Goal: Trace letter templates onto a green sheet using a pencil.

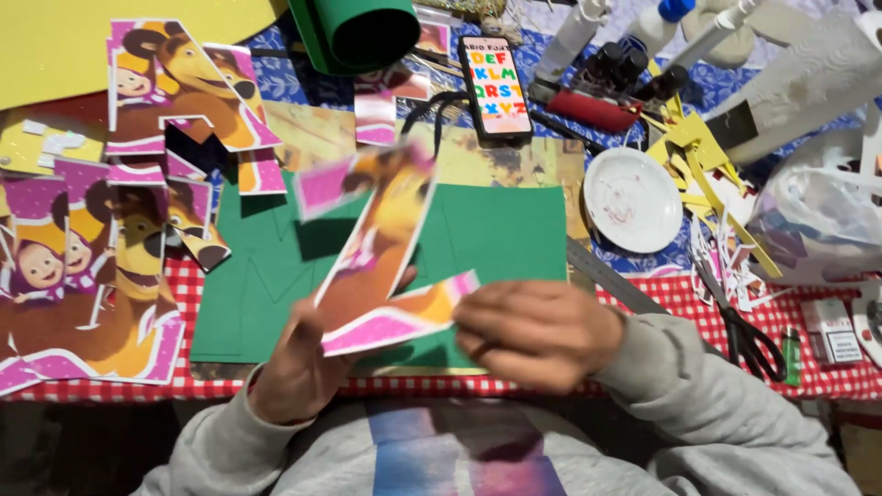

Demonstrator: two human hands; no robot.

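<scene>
Both hands hold a Z-shaped cartoon cutout (381,248) above the green sheet (496,230) on the worktop. The left hand (299,367) pinches its lower corner from beneath; the right hand (537,331), fingers curled, grips the bottom bar's right end.
</scene>
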